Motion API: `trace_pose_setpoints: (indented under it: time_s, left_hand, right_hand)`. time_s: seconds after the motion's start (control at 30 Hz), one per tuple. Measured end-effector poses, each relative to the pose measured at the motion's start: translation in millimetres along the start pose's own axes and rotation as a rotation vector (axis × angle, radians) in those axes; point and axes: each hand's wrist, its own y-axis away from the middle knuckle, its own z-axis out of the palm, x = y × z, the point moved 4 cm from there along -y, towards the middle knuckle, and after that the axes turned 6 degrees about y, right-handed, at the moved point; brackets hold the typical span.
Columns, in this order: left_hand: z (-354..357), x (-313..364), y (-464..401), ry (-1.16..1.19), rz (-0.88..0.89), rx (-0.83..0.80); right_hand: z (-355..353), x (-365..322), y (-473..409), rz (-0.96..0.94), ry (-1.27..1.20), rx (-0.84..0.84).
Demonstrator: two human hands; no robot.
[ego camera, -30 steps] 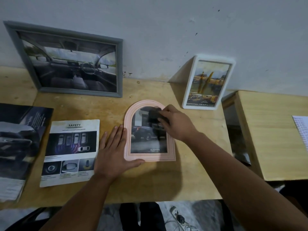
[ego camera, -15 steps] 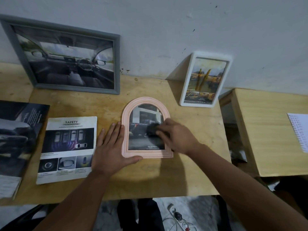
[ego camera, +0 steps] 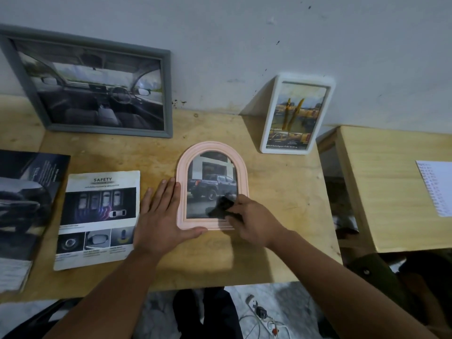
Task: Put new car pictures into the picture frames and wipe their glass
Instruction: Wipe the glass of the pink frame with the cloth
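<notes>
Right hand (ego camera: 254,222) grips a dark cloth (ego camera: 221,206) on the pink frame (ego camera: 182,192) (lower centre); left hand (ego camera: 160,216) lies flat, released, bracing it.

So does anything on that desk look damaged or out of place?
Mostly tidy. The SAFETY leaflet looks worn, with ragged, crumpled edges, and lies slightly askew. The wall behind has dark specks and a stain near the desk edge. The pink arched frame lies flat and looks intact.
</notes>
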Motion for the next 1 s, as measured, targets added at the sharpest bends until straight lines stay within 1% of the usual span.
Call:
trace_pose_setpoints:
  time_s: [0.03, 0.07, 0.1, 0.13, 0.17, 0.23, 0.3, 0.4, 0.5, 0.57, 0.6, 0.63, 0.67, 0.7, 0.77, 0.8, 0.87, 1.0]
  left_hand:
    - [-0.7, 0.6, 0.1, -0.001, 0.001, 0.0]
    - [-1.2, 0.9, -0.3, -0.001, 0.001, 0.0]
    - [-1.7, 0.9, -0.9, -0.001, 0.001, 0.001]
    - [-2.1, 1.1, -1.5, -0.004, 0.001, 0.003]
    - [-2.3, 1.0, -1.8, -0.009, 0.001, 0.004]
    - [-2.0, 0.9, -0.8, -0.014, 0.005, 0.0]
    - [-1.0, 0.2, -0.3, -0.012, 0.004, -0.005]
    - [-0.3, -0.1, -1.8, 0.001, 0.005, -0.004]
    - [1.4, -2.2, -0.9, 0.011, 0.009, -0.004]
    - [2.8, -3.6, -1.0, 0.007, 0.016, -0.002]
    - [3.2, -4.0, -1.0, 0.008, 0.02, 0.001]
    - [3.1, -4.1, -1.2, 0.008, 0.023, 0.001]
    - [2.5, -3.6, -1.4, 0.004, 0.024, -0.002]
    - [1.5, -2.8, -1.5, -0.004, 0.023, -0.008]
    - [0.1, -1.4, -2.0, -0.015, 0.018, -0.009]
    - [-0.7, -0.8, -2.0, -0.015, 0.015, -0.008]
    - [-1.6, -0.3, -1.7, -0.016, 0.014, -0.007]
    - [0.2, -1.6, -0.9, -0.007, 0.014, -0.014]
  right_hand:
    - [-10.4, 3.8, -4.9, 0.01, -0.071, 0.002]
    - [-22.4, 9.3, -9.9, 0.04, -0.122, 0.064]
    - [-33.0, 16.0, -14.8, 0.085, -0.127, 0.16]
    - [-39.5, 21.4, -18.5, 0.121, -0.073, 0.255]
    - [-39.7, 23.2, -21.3, 0.142, 0.021, 0.308]
    - [-21.6, 14.3, -20.6, 0.148, 0.205, 0.285]
    - [2.9, -1.0, -10.6, 0.139, 0.25, 0.261]
    - [20.7, -24.5, 0.7, 0.143, 0.181, 0.303]
    - [34.1, -49.2, -8.0, 0.116, 0.099, 0.286]
    - [36.4, -60.5, -21.2, 0.051, 0.021, 0.202]
    - [31.8, -62.1, -27.4, 0.02, -0.044, 0.132]
    - [24.7, -57.7, -32.7, -0.006, -0.115, 0.063]
    - [14.0, -49.0, -35.8, -0.019, -0.156, 0.03]
    - [1.2, -37.0, -36.4, -0.014, -0.151, 0.052]
    - [-20.1, -9.1, -31.5, 0.036, -0.031, 0.167]
    - [-23.2, 1.0, -26.1, 0.057, 0.065, 0.171]
    - [-14.1, 3.1, -15.3, 0.055, 0.217, 0.11]
    - [17.6, -32.5, -8.0, 0.012, 0.171, 0.152]
